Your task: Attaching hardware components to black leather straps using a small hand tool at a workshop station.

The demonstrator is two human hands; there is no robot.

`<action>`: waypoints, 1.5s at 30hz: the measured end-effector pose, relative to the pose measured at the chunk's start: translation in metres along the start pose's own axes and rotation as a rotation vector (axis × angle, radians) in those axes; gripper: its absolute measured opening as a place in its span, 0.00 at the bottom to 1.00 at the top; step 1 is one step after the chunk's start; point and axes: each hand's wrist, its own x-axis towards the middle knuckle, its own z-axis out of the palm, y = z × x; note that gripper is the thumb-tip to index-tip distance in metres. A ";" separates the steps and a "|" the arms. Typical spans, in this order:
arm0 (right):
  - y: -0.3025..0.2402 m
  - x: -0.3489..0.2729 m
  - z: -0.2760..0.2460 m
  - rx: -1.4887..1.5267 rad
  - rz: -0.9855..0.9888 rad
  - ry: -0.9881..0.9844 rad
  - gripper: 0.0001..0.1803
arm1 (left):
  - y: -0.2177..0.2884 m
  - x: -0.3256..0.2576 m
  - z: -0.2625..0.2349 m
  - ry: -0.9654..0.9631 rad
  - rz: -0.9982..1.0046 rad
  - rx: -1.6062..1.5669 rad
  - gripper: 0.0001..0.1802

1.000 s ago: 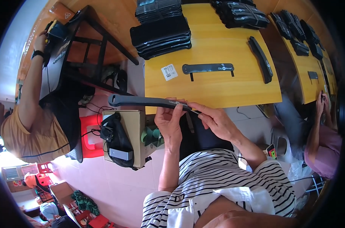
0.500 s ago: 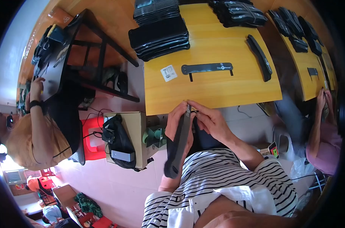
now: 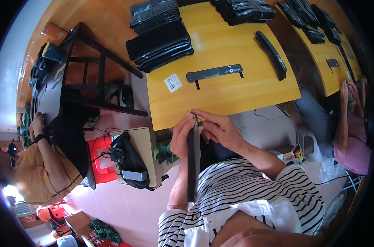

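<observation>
Just off the table's near edge, a long flat black strip hangs edge-on from my hands, its lower end toward my body. My left hand is closed around its upper part. My right hand pinches at the same end, where a small dark tab shows by the fingers; the exact grip is partly hidden. Beyond them, a dark grey strip with two short black tabs lies on the yellow table. A curved black strip lies to its right.
Black pouch-like pieces are stacked at the far left of the table, near a white label. Bundled black strips lie at the back. A cardboard box bears a black bag. Co-workers sit on both sides.
The strip has turned from slanted, with its broad face showing, to nearly edge-on and upright in view. Both hands stay at its upper end. The view has shifted slightly.
</observation>
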 end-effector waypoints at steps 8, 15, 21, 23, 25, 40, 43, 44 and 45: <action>0.017 0.007 -0.001 -0.429 -0.351 0.106 0.20 | 0.001 0.008 -0.009 -0.131 0.160 0.138 0.13; 0.013 0.000 0.013 0.120 0.014 0.098 0.20 | -0.005 0.011 -0.008 -0.187 0.194 0.191 0.11; 0.016 0.009 0.011 -0.014 -0.070 0.035 0.20 | -0.008 0.008 -0.016 -0.166 0.034 0.032 0.14; 0.014 0.012 0.004 -0.149 -0.163 0.023 0.20 | 0.009 0.014 -0.020 -0.152 -0.267 -0.068 0.12; 0.010 0.013 -0.004 -0.286 -0.258 0.009 0.19 | 0.000 0.015 -0.019 -0.052 -0.409 -0.406 0.11; 0.017 0.006 -0.011 -0.361 -0.281 0.064 0.17 | 0.006 0.006 -0.018 -0.252 0.000 0.119 0.15; 0.016 0.004 -0.009 -0.318 -0.342 0.070 0.17 | 0.009 0.006 -0.018 -0.036 -0.501 -0.441 0.15; 0.016 0.004 -0.009 -0.282 -0.365 0.072 0.17 | 0.005 0.006 -0.019 -0.038 -0.511 -0.511 0.14; 0.016 0.004 -0.008 -0.246 -0.389 0.073 0.17 | 0.000 0.007 -0.020 -0.039 -0.520 -0.581 0.14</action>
